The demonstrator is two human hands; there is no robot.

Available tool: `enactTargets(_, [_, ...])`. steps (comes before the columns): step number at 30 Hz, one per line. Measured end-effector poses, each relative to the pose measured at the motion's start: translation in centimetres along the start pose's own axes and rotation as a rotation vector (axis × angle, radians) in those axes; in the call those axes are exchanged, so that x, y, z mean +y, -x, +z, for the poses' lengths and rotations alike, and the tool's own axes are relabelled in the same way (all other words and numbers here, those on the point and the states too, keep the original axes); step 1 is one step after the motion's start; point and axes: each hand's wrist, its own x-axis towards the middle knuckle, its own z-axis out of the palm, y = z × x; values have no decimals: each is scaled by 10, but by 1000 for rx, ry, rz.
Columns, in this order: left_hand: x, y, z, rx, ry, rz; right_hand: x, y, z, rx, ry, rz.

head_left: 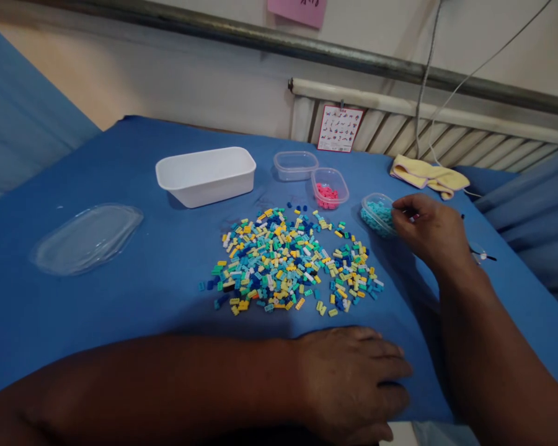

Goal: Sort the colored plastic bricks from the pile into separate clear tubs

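My left hand (pixel 353 378) lies flat on the blue cloth at the near edge, fingers stretched out. Just beyond it spreads a loose pile of small toy building bricks (pixel 279 260) in yellow, green, white and several blues. My right hand (pixel 425 226) is at the right rim of a small clear tub of turquoise bricks (pixel 376 214), its thumb and fingertips pinched together. Whether it grips the rim or a small brick cannot be made out. Another clear tub (pixel 341 179) contains pink-red bricks (pixel 326 196).
A white rectangular bin (pixel 214 186) and a clear tub (pixel 296 167) stand at the back. Clear plastic lids (pixel 88 238) lie at the left. A yellow cloth (pixel 428 174) and glasses (pixel 481 254) are at the right. Behind the table is a radiator (pixel 385 127) with a picture card (pixel 340 128).
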Motion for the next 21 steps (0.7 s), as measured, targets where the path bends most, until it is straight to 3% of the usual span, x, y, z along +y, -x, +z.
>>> enactTargets(18, [0,1,-1,7,-9,-4,2,1,-4,-11,86,51])
enactTargets(21, [0,0,-1,-5,-12,-4,1,1,-5,-95,176,34])
